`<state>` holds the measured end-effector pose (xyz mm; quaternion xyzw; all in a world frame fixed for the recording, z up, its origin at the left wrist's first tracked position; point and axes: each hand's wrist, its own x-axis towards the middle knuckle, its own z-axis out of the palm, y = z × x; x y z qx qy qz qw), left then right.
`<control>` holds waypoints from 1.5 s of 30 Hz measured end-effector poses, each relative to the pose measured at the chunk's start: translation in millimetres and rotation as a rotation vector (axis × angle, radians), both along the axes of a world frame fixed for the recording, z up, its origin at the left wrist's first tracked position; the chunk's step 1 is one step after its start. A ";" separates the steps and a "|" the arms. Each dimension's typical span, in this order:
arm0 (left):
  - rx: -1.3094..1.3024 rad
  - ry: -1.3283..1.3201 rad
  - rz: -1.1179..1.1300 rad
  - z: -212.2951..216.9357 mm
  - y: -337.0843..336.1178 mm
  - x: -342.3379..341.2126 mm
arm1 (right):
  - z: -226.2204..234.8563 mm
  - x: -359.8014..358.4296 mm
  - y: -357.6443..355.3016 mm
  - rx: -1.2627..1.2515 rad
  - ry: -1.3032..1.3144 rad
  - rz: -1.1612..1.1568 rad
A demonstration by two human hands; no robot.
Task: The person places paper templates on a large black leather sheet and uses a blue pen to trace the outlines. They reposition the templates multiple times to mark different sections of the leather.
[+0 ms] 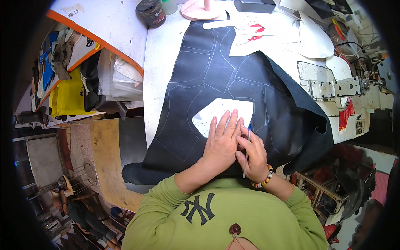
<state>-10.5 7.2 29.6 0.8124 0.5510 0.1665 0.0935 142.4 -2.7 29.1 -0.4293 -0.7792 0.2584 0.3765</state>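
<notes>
A wide sheet of black leather-like material (189, 108) is spread over the white table in front of me, with several thin pale outlines drawn on it. On its middle lies a white angular pattern piece (208, 114) with dark specks. My left hand (223, 141) is flat on this piece, fingers extended and slightly apart, pressing on its near part. In my right hand (256, 156), close beside the left, is a slim pen (249, 130) with a blue end, gripped between thumb and fingers. The blue end is by the right edge of the pattern piece.
More white pattern pieces (283, 35) lie at the far right, near a pink round base (200, 13) and a dark jar (151, 13). Right of the material stands a sewing machine (337, 87). Orange-edged shelving with a yellow bag (68, 96) is at left. A person (83, 216) is at lower left.
</notes>
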 end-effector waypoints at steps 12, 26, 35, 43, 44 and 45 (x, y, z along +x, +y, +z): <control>-0.018 -0.053 0.039 -2.1 -2.3 7.2 | 60.6 -1.4 57.3 -0.181 0.087 0.215; -0.023 -0.215 0.155 -20.6 -1.9 15.0 | 39.2 -76.7 101.1 -0.212 -0.240 0.682; -0.259 -0.171 0.056 -41.7 -0.5 15.2 | 39.7 -80.7 100.2 -0.173 -0.275 0.676; -0.027 -0.204 0.106 -28.5 -6.3 16.4 | 39.8 -90.9 107.5 -0.043 -0.293 0.683; -0.034 -0.207 0.108 -26.2 -5.7 16.1 | 39.5 -92.6 108.9 -0.039 -0.290 0.685; -0.082 -0.201 0.088 -23.7 -6.2 14.7 | 39.0 -94.7 110.3 -0.011 -0.288 0.683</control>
